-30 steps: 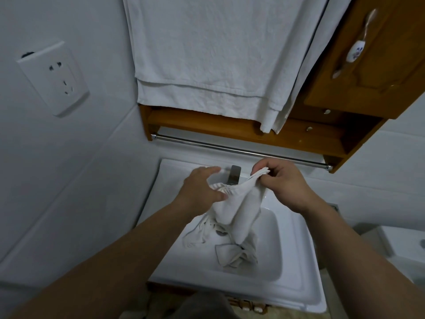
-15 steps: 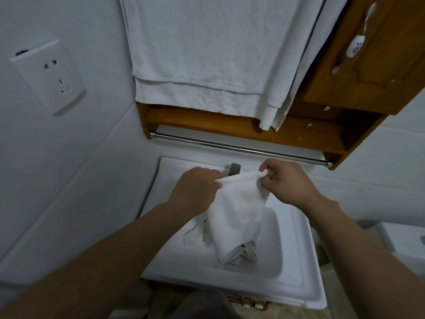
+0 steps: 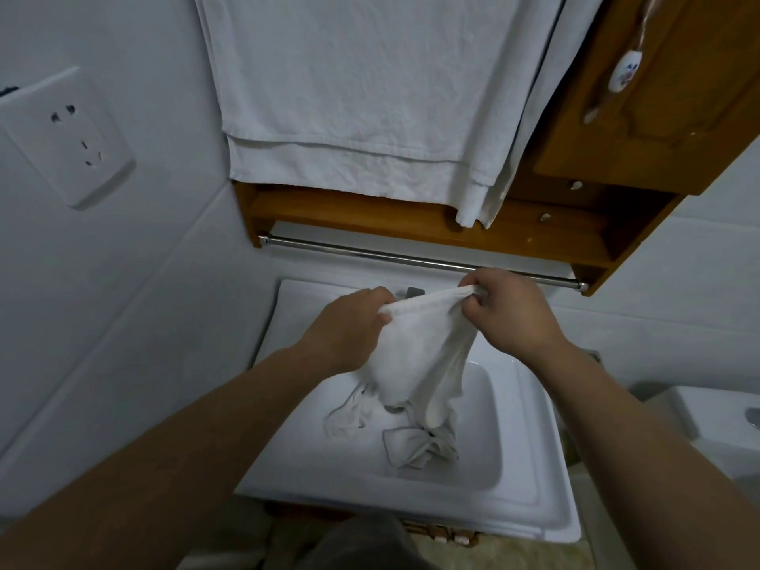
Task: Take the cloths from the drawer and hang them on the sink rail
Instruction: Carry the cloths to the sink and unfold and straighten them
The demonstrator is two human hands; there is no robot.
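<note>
A white cloth [image 3: 415, 351] hangs stretched between both hands above the white sink [image 3: 530, 454]. My left hand [image 3: 349, 327] pinches its left top corner. Its right top corner is gripped by my right hand [image 3: 510, 318], which is slightly higher and just below the rail. The chrome sink rail [image 3: 370, 253] runs bare across the wall under the wooden cabinet. More crumpled white cloths [image 3: 411, 442] lie in the sink basin, partly hidden behind the held cloth.
Large white towels [image 3: 349, 96] hang above the rail from the wooden cabinet [image 3: 641, 117], whose door stands open at upper right. A wall socket [image 3: 70, 137] is on the left wall. The tap [image 3: 413, 291] peeks out between my hands. A white toilet [image 3: 715, 429] is at right.
Both hands have lifted the cloth and pulled its top edge apart, moving upward toward the rail. The right hand rose more. The cloth has left the pile in the basin.
</note>
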